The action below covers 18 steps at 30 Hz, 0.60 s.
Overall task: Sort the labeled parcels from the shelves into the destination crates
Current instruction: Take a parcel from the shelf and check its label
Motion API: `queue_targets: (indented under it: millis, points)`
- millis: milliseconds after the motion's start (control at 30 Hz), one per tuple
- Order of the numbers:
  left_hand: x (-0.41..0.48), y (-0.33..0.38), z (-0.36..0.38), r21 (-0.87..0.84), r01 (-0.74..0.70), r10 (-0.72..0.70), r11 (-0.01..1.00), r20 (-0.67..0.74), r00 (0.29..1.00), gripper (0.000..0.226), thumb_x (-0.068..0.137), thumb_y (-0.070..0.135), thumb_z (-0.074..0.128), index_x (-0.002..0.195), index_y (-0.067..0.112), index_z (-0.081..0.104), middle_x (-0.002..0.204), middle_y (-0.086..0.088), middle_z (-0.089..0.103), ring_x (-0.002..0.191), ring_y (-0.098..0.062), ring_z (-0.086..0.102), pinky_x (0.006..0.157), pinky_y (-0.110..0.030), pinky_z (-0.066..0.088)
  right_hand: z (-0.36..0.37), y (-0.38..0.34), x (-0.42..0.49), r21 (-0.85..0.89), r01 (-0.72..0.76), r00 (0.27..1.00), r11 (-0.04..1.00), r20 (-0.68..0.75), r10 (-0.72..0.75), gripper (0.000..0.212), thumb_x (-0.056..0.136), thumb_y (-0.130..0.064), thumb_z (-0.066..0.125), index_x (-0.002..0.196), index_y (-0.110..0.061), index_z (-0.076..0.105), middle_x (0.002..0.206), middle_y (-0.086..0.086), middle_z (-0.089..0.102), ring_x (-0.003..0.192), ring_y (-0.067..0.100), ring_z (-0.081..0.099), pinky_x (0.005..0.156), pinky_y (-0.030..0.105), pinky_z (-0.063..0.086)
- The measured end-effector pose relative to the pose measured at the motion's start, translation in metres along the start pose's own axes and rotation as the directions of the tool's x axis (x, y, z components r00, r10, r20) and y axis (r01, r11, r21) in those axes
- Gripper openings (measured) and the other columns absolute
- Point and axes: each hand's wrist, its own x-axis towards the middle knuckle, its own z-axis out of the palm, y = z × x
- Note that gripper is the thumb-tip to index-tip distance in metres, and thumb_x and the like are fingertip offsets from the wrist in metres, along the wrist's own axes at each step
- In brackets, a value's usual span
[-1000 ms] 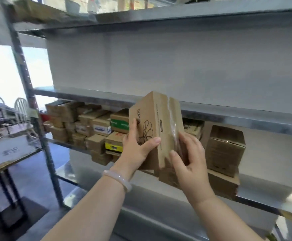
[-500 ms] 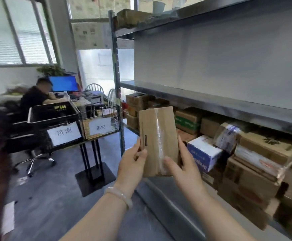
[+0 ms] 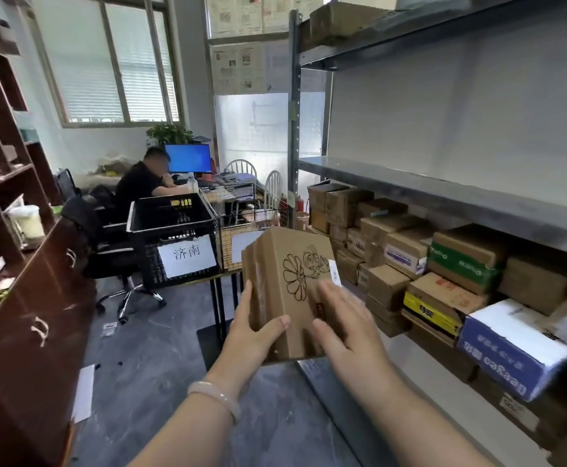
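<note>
- Office storeroom: a grey metal shelf rack [image 3: 444, 193] stands on the right, and its lower level is full of stacked cardboard boxes [image 3: 410, 257]. On the left stands a black plastic crate with a white paper label [image 3: 171, 227], and just beside it a wire mesh basket [image 3: 241, 237].
- Half a second ago the brown cardboard parcel with a flower drawing [image 3: 289, 291] showed its narrow taped side. Now the flower face is towards the camera, and a small white label [image 3: 334, 272] shows at its right edge.
- The parcel is in the air, in front of the wire mesh basket and away from the shelf.
- The left hand [image 3: 255, 335] grips the lower left part of the parcel, with the thumb on the front face and the fingers curled round the left side.
- The right hand [image 3: 346, 318] is blurred. Its fingers lie nearly straight against the lower right of the parcel, with the thumb spread apart from them.
</note>
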Motion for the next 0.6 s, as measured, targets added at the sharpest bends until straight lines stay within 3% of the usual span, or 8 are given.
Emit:
queue_targets:
  millis: [67, 167, 200, 267, 333, 433, 500, 600]
  points:
    - [0.022, -0.005, -0.027, -0.075, 0.004, -0.002, 0.997, 0.026, 1.0, 0.087, 0.061, 0.054, 0.083, 0.133, 0.068, 0.037, 0.126, 0.02, 0.066, 0.114, -0.004, 0.064, 0.087, -0.028, 0.056, 0.019, 0.005, 0.031, 0.093, -0.122, 0.985, 0.988, -0.112, 0.132, 0.064, 0.091, -0.051, 0.056, 0.142, -0.06, 0.02, 0.154, -0.025, 0.02, 0.143, 0.004, 0.017, 0.116, 0.044, 0.023]
    - [0.055, -0.009, -0.068, -0.149, 0.024, -0.016, 0.989, 0.052, 0.998, 0.074, 0.068, 0.05, 0.079, 0.131, 0.067, 0.043, 0.126, 0.014, 0.068, 0.115, -0.015, 0.066, 0.089, -0.037, 0.057, 0.051, 0.012, 0.08, 0.345, -0.369, 0.925, 0.863, 0.048, 0.377, 0.08, 0.084, -0.05, 0.068, 0.147, -0.051, 0.019, 0.155, -0.007, 0.03, 0.139, 0.017, 0.036, 0.113, 0.046, 0.033]
    - [0.067, -0.01, -0.081, -0.184, 0.035, -0.023, 0.982, 0.069, 0.997, 0.081, 0.07, 0.049, 0.078, 0.139, 0.061, 0.037, 0.128, 0.011, 0.067, 0.116, -0.017, 0.066, 0.089, -0.038, 0.057, 0.063, 0.014, 0.095, 0.43, -0.422, 0.904, 0.798, 0.134, 0.406, 0.077, 0.084, -0.05, 0.069, 0.147, -0.045, 0.026, 0.149, -0.005, 0.042, 0.129, 0.015, 0.049, 0.108, 0.042, 0.041]
    - [0.092, -0.009, -0.104, -0.222, 0.052, -0.027, 0.974, 0.113, 0.993, 0.086, 0.074, 0.045, 0.075, 0.148, 0.052, 0.03, 0.133, 0.006, 0.065, 0.119, -0.021, 0.064, 0.088, -0.038, 0.057, 0.087, 0.013, 0.121, 0.508, -0.465, 0.885, 0.725, 0.243, 0.397, 0.055, 0.087, -0.046, 0.066, 0.137, -0.031, 0.048, 0.116, -0.007, 0.07, 0.094, 0.003, 0.067, 0.081, 0.027, 0.054]
    - [0.115, -0.006, -0.124, -0.199, 0.048, -0.024, 0.979, 0.122, 0.992, 0.081, 0.075, 0.048, 0.07, 0.146, 0.051, 0.033, 0.133, 0.009, 0.065, 0.119, -0.018, 0.064, 0.087, -0.034, 0.057, 0.109, 0.014, 0.142, 0.493, -0.445, 0.896, 0.748, 0.241, 0.374, 0.042, 0.088, -0.045, 0.064, 0.127, -0.032, 0.057, 0.1, -0.01, 0.074, 0.088, 0.004, 0.068, 0.075, 0.027, 0.053]
    - [0.148, -0.002, -0.145, -0.049, 0.052, -0.051, 0.997, 0.009, 0.999, 0.067, 0.073, 0.062, 0.056, 0.137, 0.062, 0.038, 0.136, 0.017, 0.057, 0.122, -0.008, 0.059, 0.099, -0.035, 0.052, 0.135, 0.011, 0.172, 0.501, -0.378, 0.926, 0.778, 0.194, 0.325, 0.048, 0.087, -0.045, 0.066, 0.133, -0.041, 0.052, 0.113, -0.011, 0.07, 0.105, 0.01, 0.065, 0.096, 0.037, 0.05]
    - [0.167, -0.006, -0.155, 0.052, 0.092, -0.087, 0.994, -0.089, 0.992, 0.063, 0.079, 0.066, 0.054, 0.14, 0.056, 0.043, 0.137, 0.013, 0.054, 0.124, -0.011, 0.055, 0.108, -0.043, 0.045, 0.146, 0.005, 0.19, 0.487, -0.307, 0.951, 0.818, 0.134, 0.278, 0.055, 0.088, -0.04, 0.068, 0.138, -0.047, 0.044, 0.123, -0.014, 0.063, 0.113, 0.006, 0.059, 0.104, 0.035, 0.043]
    - [0.194, -0.016, -0.162, -0.061, 0.15, -0.155, 0.987, -0.095, 0.983, 0.039, 0.096, 0.049, 0.056, 0.134, 0.043, 0.053, 0.122, 0.012, 0.069, 0.113, -0.013, 0.066, 0.101, -0.048, 0.051, 0.156, 0.0, 0.218, 0.35, -0.159, 0.987, 0.923, 0.039, 0.155, 0.062, 0.086, -0.045, 0.068, 0.135, -0.06, 0.033, 0.128, -0.025, 0.041, 0.119, -0.005, 0.039, 0.106, 0.027, 0.031]
